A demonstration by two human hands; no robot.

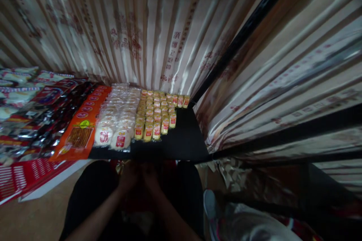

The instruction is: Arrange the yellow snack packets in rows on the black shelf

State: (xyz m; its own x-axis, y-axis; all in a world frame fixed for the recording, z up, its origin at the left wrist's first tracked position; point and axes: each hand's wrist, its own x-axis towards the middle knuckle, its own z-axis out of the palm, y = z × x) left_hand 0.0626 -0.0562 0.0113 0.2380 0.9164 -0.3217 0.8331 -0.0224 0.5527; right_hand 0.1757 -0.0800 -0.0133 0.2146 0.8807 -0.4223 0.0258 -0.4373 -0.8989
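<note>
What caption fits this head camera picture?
Under a dark shelf of wrapped snacks, left hand and right hand sit together.

Clear packets of pale round cakes [117, 120] with red labels lie in overlapping rows on the black shelf [181, 141] — the front ones at its edge. Just beside them on the right, small yellow packets [157, 115] — also red-labelled, in neat rows.

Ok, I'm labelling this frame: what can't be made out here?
Head view:
What the left hand and right hand hold: lost in shadow below the black shelf.
Print on the yellow packets: too small, blurred.
The red printed sheet: cut off by the left edge.
</note>
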